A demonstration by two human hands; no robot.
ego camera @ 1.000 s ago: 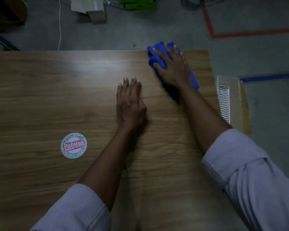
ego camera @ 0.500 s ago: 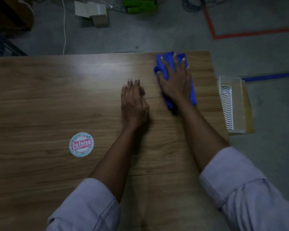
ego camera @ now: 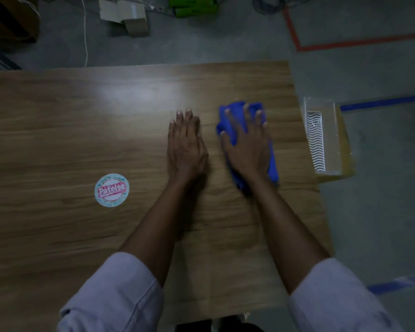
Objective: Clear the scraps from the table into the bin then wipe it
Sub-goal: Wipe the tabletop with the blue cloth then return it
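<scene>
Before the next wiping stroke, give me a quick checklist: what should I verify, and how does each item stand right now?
1. Scraps off the brown wooden table: ok, none visible on the part in view.
2. Crumpled blue cloth under the right hand: ok, palm and spread fingers press it flat.
3. Left hand out of the cloth's path: not ok for a leftward stroke; it lies flat just beside the cloth.
4. Round white-and-pink sticker: cannot tell whether it is stuck down or loose.
5. Clear plastic bin beyond the table's right edge: ok, apart from the cloth.
</scene>
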